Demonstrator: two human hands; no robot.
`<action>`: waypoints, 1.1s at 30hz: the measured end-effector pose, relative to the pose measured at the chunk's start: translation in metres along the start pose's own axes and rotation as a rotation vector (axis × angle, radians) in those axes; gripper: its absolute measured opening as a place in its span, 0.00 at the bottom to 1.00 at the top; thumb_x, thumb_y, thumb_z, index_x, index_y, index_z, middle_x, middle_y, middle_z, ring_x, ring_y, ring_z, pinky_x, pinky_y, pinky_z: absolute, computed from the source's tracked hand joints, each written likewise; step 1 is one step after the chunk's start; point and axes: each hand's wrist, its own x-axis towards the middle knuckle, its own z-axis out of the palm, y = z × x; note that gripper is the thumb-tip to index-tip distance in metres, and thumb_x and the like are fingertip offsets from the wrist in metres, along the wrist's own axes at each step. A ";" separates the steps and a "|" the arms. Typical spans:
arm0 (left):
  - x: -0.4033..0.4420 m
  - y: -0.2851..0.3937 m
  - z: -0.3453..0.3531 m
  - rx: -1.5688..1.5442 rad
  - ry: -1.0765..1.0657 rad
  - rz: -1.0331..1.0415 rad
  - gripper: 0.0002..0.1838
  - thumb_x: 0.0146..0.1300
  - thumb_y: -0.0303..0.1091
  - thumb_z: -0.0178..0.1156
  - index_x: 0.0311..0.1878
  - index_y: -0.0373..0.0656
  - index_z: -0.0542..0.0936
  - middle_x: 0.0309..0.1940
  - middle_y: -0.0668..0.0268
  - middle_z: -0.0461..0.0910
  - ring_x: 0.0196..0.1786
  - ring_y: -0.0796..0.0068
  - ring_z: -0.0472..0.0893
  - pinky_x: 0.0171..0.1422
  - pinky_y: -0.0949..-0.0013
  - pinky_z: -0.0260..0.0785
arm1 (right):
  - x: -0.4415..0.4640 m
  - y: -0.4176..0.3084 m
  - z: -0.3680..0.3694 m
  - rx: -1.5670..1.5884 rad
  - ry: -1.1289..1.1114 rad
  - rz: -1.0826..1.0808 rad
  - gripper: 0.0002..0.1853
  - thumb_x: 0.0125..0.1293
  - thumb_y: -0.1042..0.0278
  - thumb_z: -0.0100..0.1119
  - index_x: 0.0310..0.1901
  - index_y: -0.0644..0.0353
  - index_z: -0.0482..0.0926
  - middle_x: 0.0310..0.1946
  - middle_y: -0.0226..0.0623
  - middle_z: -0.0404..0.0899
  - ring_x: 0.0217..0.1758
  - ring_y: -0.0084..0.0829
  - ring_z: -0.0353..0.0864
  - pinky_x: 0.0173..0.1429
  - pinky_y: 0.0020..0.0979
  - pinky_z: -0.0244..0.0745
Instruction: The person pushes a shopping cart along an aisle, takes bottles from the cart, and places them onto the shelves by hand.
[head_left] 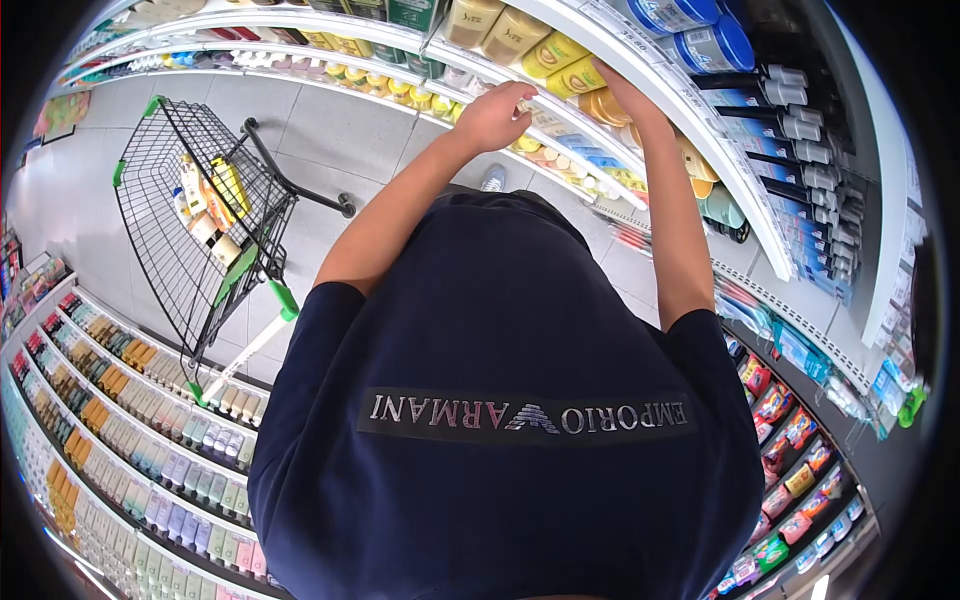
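Note:
My left hand (495, 116) is raised at the front edge of a shelf, its fingers loosely bent and apart, with nothing in them. Farther right, my right hand (628, 98) reaches in among the products, close beside a yellow bottle (574, 77). Its fingertips are partly hidden, so a grip cannot be made out. Another yellow bottle (553, 54) lies next to the first, with beige-gold bottles (511, 36) to their left. Orange-gold containers (604, 106) sit just below the yellow ones, between my two hands.
A black wire shopping cart (180, 235) with green corners stands at the left, holding several products. Below it are curved shelves (150, 440) of bottles. Blue-lidded tubs (712, 48) and pump bottles fill the upper right shelf. Colourful packets (800, 478) hang at the lower right.

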 end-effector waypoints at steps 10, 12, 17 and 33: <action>-0.009 -0.005 0.007 -0.023 -0.049 -0.073 0.22 0.62 0.31 0.60 0.60 0.44 0.69 0.47 0.64 0.81 0.42 0.64 0.84 0.48 0.62 0.76 | 0.023 -0.008 0.020 -0.049 0.001 -0.112 0.34 0.62 0.44 0.66 0.64 0.56 0.74 0.62 0.43 0.75 0.65 0.44 0.72 0.69 0.37 0.66; -0.009 -0.010 0.005 -0.018 -0.036 -0.076 0.22 0.62 0.31 0.60 0.59 0.43 0.69 0.46 0.63 0.82 0.42 0.64 0.84 0.48 0.62 0.76 | 0.025 -0.009 0.022 -0.066 -0.006 -0.126 0.33 0.62 0.43 0.65 0.63 0.56 0.74 0.62 0.43 0.75 0.65 0.44 0.72 0.69 0.37 0.66; -0.013 -0.020 0.001 -0.007 -0.007 -0.100 0.20 0.63 0.33 0.60 0.57 0.43 0.70 0.44 0.61 0.83 0.41 0.62 0.84 0.47 0.61 0.76 | 0.030 -0.014 0.025 -0.110 -0.023 -0.162 0.32 0.64 0.42 0.62 0.63 0.55 0.75 0.62 0.43 0.75 0.66 0.45 0.72 0.69 0.38 0.66; -0.015 -0.016 -0.002 0.041 -0.070 -0.180 0.18 0.65 0.36 0.60 0.56 0.43 0.72 0.39 0.59 0.84 0.40 0.57 0.83 0.46 0.59 0.74 | 0.031 -0.012 0.027 -0.226 -0.108 -0.073 0.30 0.67 0.44 0.58 0.64 0.55 0.73 0.64 0.44 0.73 0.67 0.47 0.70 0.71 0.41 0.63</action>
